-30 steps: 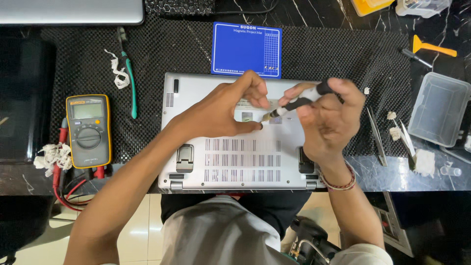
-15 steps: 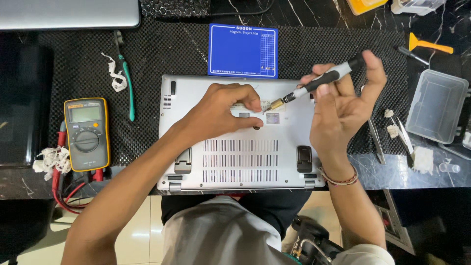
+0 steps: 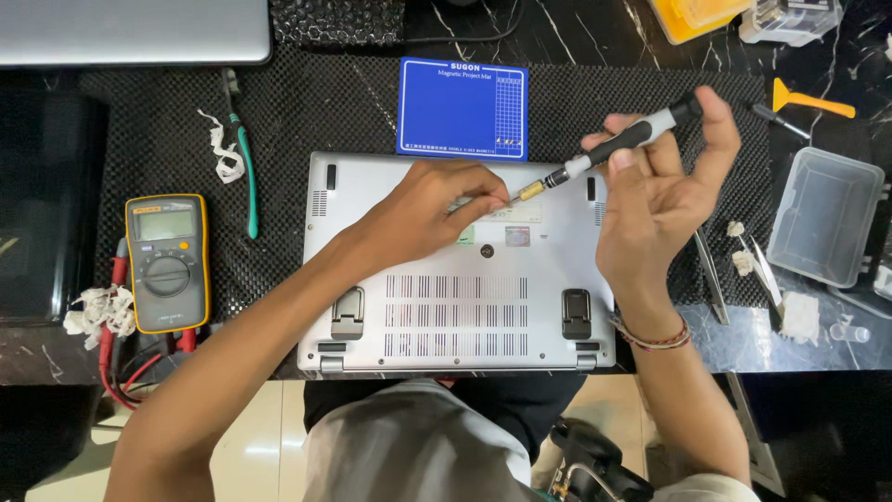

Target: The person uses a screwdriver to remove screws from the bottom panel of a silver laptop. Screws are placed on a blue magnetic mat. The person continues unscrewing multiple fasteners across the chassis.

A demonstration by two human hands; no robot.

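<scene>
A black-and-grey precision screwdriver [image 3: 618, 146] slants above the upper middle of an upturned silver laptop [image 3: 455, 297], its brass-coloured tip [image 3: 527, 192] pointing down-left. The right hand [image 3: 664, 200] is closed around the handle, a fingertip resting near the cap end. The left hand [image 3: 432, 209] lies on the laptop's underside with its fingers pinched together right at the tip; whether anything sits between them is too small to tell. The laptop rests on a black mesh mat [image 3: 325, 112]. Just behind it lies a blue magnetic mat [image 3: 460, 107]. A yellow multimeter [image 3: 167, 263] sits to the left, tweezers [image 3: 711, 279] and a clear plastic box [image 3: 822, 228] to the right.
</scene>
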